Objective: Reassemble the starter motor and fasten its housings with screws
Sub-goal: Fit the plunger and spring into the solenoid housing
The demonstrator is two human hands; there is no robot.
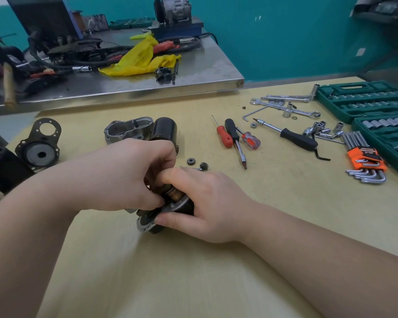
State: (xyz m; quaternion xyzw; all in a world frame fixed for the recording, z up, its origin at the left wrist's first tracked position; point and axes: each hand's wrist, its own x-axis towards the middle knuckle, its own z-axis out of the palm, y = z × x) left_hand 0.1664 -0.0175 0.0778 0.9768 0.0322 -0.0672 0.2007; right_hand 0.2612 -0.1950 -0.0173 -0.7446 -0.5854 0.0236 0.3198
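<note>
Both hands are wrapped around the starter motor (170, 208) low over the bench (274, 203): left hand (124, 175) pinches its top end, right hand (207, 203) grips the body. Two small gears (197, 163) sit just behind, screwdrivers (233, 138) further right.

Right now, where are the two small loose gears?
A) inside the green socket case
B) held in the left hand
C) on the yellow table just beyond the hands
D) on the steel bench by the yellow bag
C: the two small gears lie on the bare yellow table, just beyond the right hand and to the right of the left hand, while both hands hold the motor part.
</note>
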